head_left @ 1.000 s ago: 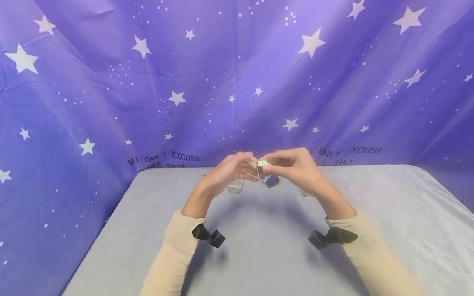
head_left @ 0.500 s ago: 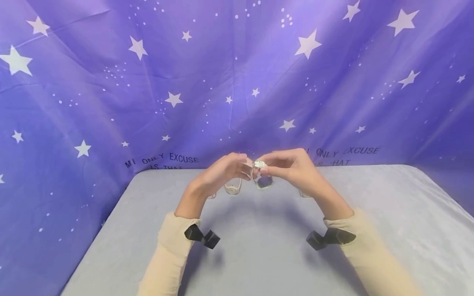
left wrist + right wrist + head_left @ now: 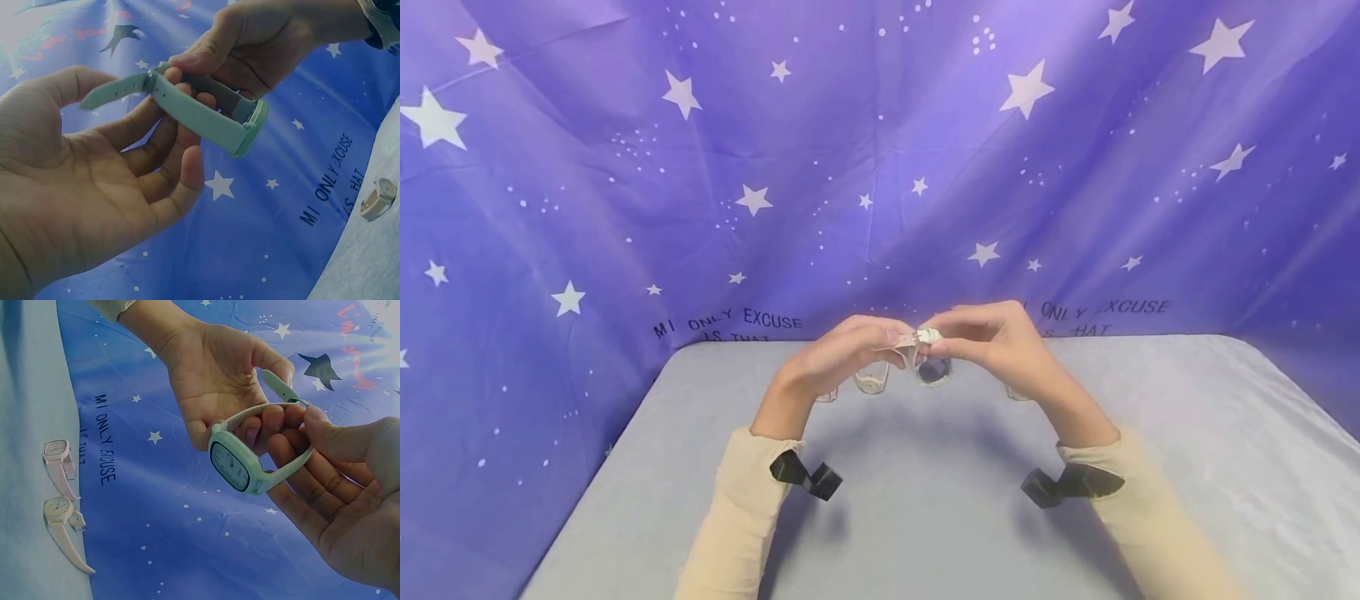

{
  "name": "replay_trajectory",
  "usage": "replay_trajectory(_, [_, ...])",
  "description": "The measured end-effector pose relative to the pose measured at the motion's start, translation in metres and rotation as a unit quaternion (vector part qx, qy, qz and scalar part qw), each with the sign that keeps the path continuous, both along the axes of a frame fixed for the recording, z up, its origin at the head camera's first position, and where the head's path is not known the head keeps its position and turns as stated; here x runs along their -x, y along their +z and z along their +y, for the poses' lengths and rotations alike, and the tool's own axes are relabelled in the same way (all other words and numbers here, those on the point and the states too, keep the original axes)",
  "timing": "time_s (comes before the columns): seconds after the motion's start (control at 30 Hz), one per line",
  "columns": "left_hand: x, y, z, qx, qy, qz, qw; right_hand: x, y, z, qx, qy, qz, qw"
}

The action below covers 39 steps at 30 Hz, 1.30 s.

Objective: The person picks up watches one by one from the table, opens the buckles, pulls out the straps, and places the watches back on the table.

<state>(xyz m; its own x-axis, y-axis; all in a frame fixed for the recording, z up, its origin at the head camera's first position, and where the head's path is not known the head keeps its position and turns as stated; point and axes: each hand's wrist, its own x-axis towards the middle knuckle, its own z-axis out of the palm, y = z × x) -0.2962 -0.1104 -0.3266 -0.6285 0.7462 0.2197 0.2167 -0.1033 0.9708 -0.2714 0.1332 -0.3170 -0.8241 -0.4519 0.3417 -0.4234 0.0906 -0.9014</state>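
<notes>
A mint-green wristwatch point(image 3: 236, 461) with a rounded rectangular dial is held up between both hands, above the far side of the table. My right hand point(image 3: 996, 337) pinches its strap at the buckle point(image 3: 149, 81) between thumb and fingers. The strap's punched free end point(image 3: 112, 92) sticks out through the buckle toward my left hand point(image 3: 850, 350). That end lies between my left thumb and fingers, with the other left fingers curled beneath the strap. In the right wrist view the dial faces the camera and the strap forms a loop.
On the grey cloth-covered table point(image 3: 925, 517) lie a cream wristwatch point(image 3: 870, 383) and a pink wristwatch point(image 3: 57, 450), side by side. Another watch point(image 3: 1017, 394) is partly hidden behind the right hand. A purple star-printed curtain point(image 3: 880, 167) hangs behind the table's far edge.
My left thumb has come down onto the strap's free end, and the left wrist has shifted slightly left. The right hand keeps its pinch at the buckle while the watch moves a little left.
</notes>
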Motion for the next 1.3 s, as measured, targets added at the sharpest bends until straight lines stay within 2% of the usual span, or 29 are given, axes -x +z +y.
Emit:
replay_trajectory(0.17, [0.000, 0.003, -0.005, -0.017, -0.008, 0.010, 0.9998, 0.001, 0.003, 0.000, 0.000, -0.007, 0.008, 0.9999])
replay_trajectory(0.43, [0.000, 0.004, -0.004, 0.022, 0.017, 0.049, 0.9984, 0.001, -0.001, 0.001, 0.009, -0.014, 0.002, 0.9999])
replay_trajectory(0.63, [0.000, 0.001, 0.000, 0.012, 0.009, 0.039, 0.9991, 0.003, -0.002, 0.003, -0.017, -0.021, 0.026, 0.9993])
replay_trajectory(0.77, [0.000, 0.002, 0.000, 0.023, 0.015, 0.031, 0.9991, 0.005, 0.000, 0.002, -0.034, -0.031, 0.021, 0.9987])
replay_trajectory(0.97, [-0.002, 0.009, -0.004, 0.067, 0.038, 0.038, 0.9963, 0.004, 0.001, -0.001, -0.035, -0.034, -0.004, 0.9988])
replay_trajectory(1.17, [-0.004, 0.014, -0.005, 0.067, 0.046, 0.046, 0.9956, 0.003, 0.000, -0.001, -0.024, -0.033, 0.008, 0.9991])
replay_trajectory(1.3, [-0.004, 0.014, -0.007, 0.067, 0.038, 0.048, 0.9958, 0.002, 0.002, -0.002, -0.016, -0.024, 0.013, 0.9995])
